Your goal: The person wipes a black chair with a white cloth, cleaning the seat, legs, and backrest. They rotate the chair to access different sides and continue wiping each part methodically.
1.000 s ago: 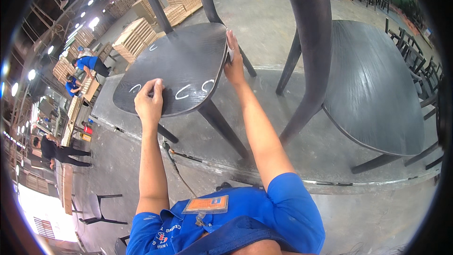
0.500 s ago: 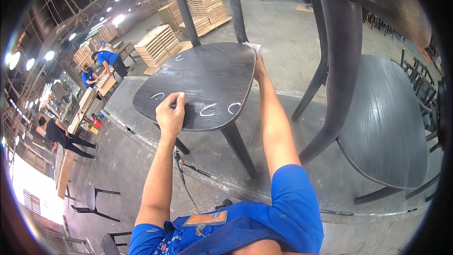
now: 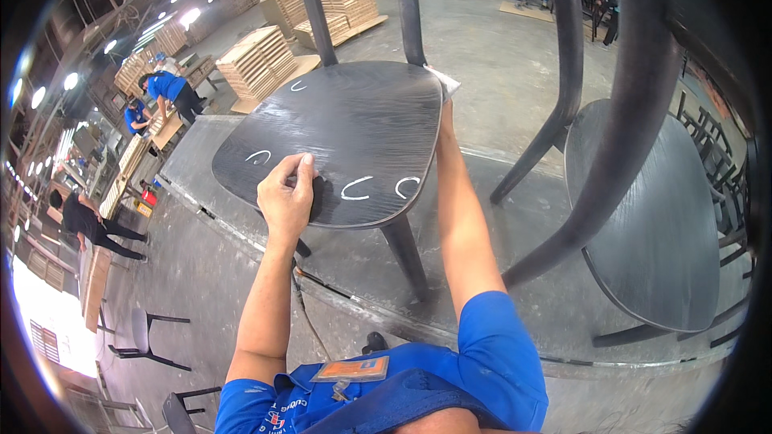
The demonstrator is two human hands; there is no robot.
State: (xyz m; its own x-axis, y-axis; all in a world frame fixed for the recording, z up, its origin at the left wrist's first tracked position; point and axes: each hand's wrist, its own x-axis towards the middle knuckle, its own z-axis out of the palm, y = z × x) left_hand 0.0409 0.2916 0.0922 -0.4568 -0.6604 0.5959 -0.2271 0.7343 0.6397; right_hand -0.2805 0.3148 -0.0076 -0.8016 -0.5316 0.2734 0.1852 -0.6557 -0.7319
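Note:
A black wooden chair stands before me, its wood-grained seat (image 3: pixel 354 124) bearing several white curved marks. My left hand (image 3: pixel 287 193) is closed over the seat's near left part, thumb pressed to the fingers. Whatever it may hold is hidden. At the seat's far right edge, close to a back post (image 3: pixel 408 12), my right hand (image 3: pixel 448 112) grips a pale folded sheet (image 3: pixel 447 82). Whether that sheet is cloth or abrasive paper cannot be told. Most of my right hand's fingers are behind the seat edge and the sheet.
On the right, a second black chair (image 3: pixel 643 217) stands close, its curved frame (image 3: pixel 619 137) rising near my right arm. Stacked wooden pieces (image 3: pixel 256 64) lie beyond the seat. A cable (image 3: pixel 305 313) runs along the floor below. Several people work farther off, one in black (image 3: pixel 92 225).
My view has tilted a little, and people have come into sight at the far upper right. Both hands stay at about the same places on the chair.

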